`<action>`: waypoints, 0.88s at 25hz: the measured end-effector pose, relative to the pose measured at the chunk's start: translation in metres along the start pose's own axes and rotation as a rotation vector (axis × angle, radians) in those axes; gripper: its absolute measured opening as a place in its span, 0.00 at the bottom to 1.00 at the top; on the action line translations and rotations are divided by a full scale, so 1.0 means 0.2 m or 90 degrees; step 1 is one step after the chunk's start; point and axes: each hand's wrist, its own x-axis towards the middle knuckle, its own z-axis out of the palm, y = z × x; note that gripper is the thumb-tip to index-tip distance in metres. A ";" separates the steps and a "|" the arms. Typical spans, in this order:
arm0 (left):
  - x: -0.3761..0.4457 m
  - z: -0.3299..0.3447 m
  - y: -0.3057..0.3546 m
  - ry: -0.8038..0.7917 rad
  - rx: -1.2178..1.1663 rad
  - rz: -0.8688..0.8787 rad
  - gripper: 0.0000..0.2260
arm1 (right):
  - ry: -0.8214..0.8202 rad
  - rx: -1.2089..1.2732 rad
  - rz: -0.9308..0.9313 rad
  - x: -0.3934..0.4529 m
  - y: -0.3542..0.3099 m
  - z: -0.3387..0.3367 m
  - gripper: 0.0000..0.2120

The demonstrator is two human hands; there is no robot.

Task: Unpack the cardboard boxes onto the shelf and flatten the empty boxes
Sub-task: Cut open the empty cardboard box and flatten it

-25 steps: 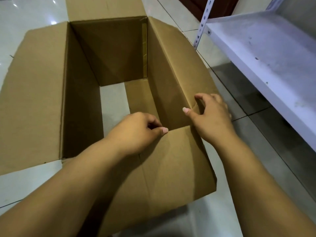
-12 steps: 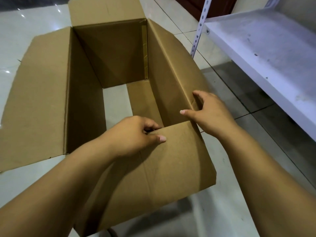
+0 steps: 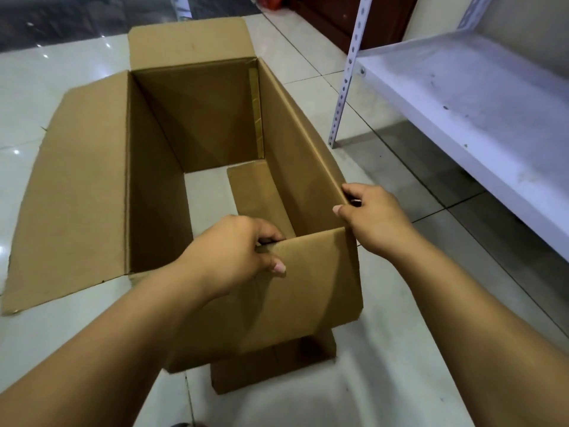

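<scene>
An empty brown cardboard box (image 3: 200, 118) stands on the tiled floor with its top flaps spread out. Its bottom is open: floor tile shows through, and one bottom flap (image 3: 258, 195) hangs inside. My left hand (image 3: 234, 257) grips the top edge of the near wall, fingers curled inside and thumb on the outside. At the near right corner my right hand (image 3: 372, 220) grips the right wall's rim. A lower flap (image 3: 271, 371) pokes out beneath the box near me.
A white metal shelf (image 3: 462, 112) with a dusty surface stands to the right, its perforated upright post (image 3: 345, 81) close to the box's right side. Dark wooden furniture (image 3: 338, 16) stands at the back. Pale glossy floor tiles surround the box.
The box sits farther from the camera, with its near side raised so a lower flap shows underneath. Both hands keep their hold on the near wall and right corner.
</scene>
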 end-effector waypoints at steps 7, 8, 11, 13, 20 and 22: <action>0.10 0.01 0.06 0.087 0.115 0.091 0.09 | -0.018 0.041 -0.017 -0.08 0.05 -0.06 0.19; 0.12 0.00 0.06 0.109 0.123 0.111 0.09 | -0.026 0.061 -0.032 -0.10 0.06 -0.06 0.21; 0.17 -0.02 0.07 0.163 0.135 0.180 0.09 | -0.096 0.128 -0.082 -0.15 0.07 -0.09 0.28; 0.21 -0.02 0.08 0.185 0.147 0.227 0.08 | -0.092 0.086 -0.096 -0.16 0.09 -0.10 0.34; 0.29 0.04 0.16 0.359 0.177 0.215 0.22 | -0.033 0.104 -0.061 -0.17 0.15 -0.10 0.24; 0.30 0.03 0.21 0.356 0.200 0.204 0.26 | -0.013 0.105 -0.051 -0.19 0.15 -0.10 0.22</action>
